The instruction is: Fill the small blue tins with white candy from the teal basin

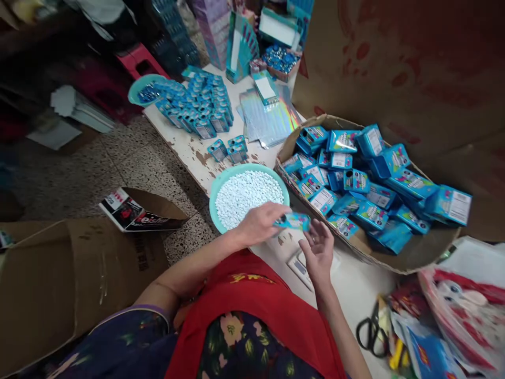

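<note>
A small blue printed box (295,221) is held in the fingers of my left hand (260,223), over the near rim of a mint-green basin (215,205). Small pale pellets (248,195) fill that basin. My right hand (320,247) is open with its fingers apart, close to the box's right end; whether a fingertip touches it I cannot tell. Below my right hand lies a white digital scale (300,267), partly hidden by it. Right of both hands, a cardboard carton (379,258) holds several blue boxes (357,181) in a loose heap.
Rows of blue boxes (203,102) stand on the worn white table (181,139), beside shiny sheets (268,118). A second basin (136,87) sits at the far corner. Scissors (373,331) and plastic packets (434,350) lie at the near right. Cardboard (79,273) is on the left.
</note>
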Tool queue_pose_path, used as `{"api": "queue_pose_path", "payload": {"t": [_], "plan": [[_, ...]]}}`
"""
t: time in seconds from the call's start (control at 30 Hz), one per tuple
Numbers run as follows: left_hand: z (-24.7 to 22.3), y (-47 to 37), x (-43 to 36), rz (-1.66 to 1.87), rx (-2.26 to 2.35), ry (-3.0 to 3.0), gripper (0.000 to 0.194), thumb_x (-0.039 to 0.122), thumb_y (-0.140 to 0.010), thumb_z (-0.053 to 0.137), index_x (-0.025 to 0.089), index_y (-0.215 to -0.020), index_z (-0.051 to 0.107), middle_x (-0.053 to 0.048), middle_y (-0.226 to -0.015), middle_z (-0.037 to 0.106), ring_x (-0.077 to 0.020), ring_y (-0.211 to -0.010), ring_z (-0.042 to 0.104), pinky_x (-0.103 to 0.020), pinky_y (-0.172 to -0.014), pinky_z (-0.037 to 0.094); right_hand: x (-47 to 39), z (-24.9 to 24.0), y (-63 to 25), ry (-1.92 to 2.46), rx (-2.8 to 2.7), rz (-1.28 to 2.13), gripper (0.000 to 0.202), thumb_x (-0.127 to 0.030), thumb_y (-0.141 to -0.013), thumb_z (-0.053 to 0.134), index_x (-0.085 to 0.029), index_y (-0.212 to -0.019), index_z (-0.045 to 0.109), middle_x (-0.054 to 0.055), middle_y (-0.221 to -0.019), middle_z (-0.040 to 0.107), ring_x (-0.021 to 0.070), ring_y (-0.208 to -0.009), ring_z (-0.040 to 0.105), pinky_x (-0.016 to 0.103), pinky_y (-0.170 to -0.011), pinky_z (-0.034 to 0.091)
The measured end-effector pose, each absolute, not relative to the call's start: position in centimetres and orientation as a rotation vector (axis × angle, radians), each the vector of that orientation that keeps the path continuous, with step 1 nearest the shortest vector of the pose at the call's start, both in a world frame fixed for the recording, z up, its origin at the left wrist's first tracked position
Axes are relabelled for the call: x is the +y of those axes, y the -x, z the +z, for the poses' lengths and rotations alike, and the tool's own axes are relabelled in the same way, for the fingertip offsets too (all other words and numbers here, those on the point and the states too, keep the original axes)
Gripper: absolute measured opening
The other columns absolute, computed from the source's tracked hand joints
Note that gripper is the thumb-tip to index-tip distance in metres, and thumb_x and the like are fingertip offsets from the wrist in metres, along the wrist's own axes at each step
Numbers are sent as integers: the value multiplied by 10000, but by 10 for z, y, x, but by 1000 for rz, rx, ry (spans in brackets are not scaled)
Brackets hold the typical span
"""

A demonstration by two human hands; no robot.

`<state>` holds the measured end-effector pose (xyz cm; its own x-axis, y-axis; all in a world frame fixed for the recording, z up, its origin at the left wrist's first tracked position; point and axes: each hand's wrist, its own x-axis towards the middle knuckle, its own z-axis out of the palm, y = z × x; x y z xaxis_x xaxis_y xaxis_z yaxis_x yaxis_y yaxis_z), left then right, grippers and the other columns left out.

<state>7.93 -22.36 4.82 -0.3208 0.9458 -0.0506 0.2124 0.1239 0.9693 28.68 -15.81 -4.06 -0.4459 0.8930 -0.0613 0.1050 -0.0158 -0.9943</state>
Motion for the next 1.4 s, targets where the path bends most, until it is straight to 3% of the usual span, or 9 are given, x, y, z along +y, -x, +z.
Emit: {"api": "queue_pose_path", "payload": {"t": [0.23,0.5,0.63,0.73,0.9,1.03,1.17,1.3,1.4], "plan": [[22,96,-255,1319,2659,-662,366,178,-644,781,215,-931,557,-50,-961,541,-268,-1038,495,-332,-859,381,-169,-81,-226,1456,-1279,2213,587,-585,-709,689,-217,-1148,557,84,-1084,677,228,-855,671,391,-666,592],[-78,160,-234,1326,2577,-429,431,176,-736,735,202,-736,305,25,-784,395,-222,-1120,372,-348,-923,252,-179,-91,-216,1535,-1169,2171,564,-595,-618,743,-212,-999,582,-9,-781,666,171,-634,622,322,-516,570],[-76,143,-249,1488,2550,-541,307,344,-813,666,202,-868,400,-19,-936,558,-338,-1341,240,-460,-936,237,-179,-89,-215,1557,-1233,2148,549,-619,-617,722,-216,-962,578,-19,-750,637,164,-626,619,332,-533,577],[-75,107,-269,1395,2648,-820,359,468,-885,526,230,-1150,476,-49,-1225,579,-340,-1321,372,-497,-1001,316,-165,-71,-227,1577,-1321,2120,515,-593,-625,735,-203,-932,597,-7,-732,635,169,-609,629,331,-523,568],[-92,40,-276,756,2595,-1202,638,568,-903,365,134,-1363,447,-161,-1438,451,-357,-1330,398,-502,-1102,318,-102,-10,-273,1499,-1743,1759,421,-539,-759,662,-221,-1033,623,35,-859,692,180,-706,677,307,-617,550],[-96,25,-258,468,2708,-1101,640,546,-916,351,129,-1394,441,-194,-1432,447,-386,-1297,412,-528,-1047,334,-60,13,-286,1425,-1944,1490,395,-547,-790,631,-205,-988,640,52,-802,704,208,-713,681,340,-636,553],[-88,19,-237,334,2687,-989,601,573,-883,430,160,-1306,533,-205,-1295,539,-396,-1196,485,-502,-956,394,-6,18,-274,1296,-2051,830,427,-506,-803,634,-194,-1093,617,100,-1017,686,243,-945,652,396,-788,532],[-83,3,-220,334,2642,-852,527,555,-861,481,188,-1221,597,-194,-1240,557,-386,-1164,506,-456,-903,422,95,21,-260,1340,-2079,266,664,-489,-741,698,-120,-1260,510,231,-1343,497,348,-1290,417,513,-1042,325],[-81,-7,-212,474,2611,-733,423,506,-839,527,228,-1137,641,-148,-1197,585,-348,-1103,553,-415,-877,432,155,12,-251,1513,-2139,322,835,-525,-636,768,-102,-1288,465,286,-1389,410,390,-1319,354,537,-1039,260]]}}
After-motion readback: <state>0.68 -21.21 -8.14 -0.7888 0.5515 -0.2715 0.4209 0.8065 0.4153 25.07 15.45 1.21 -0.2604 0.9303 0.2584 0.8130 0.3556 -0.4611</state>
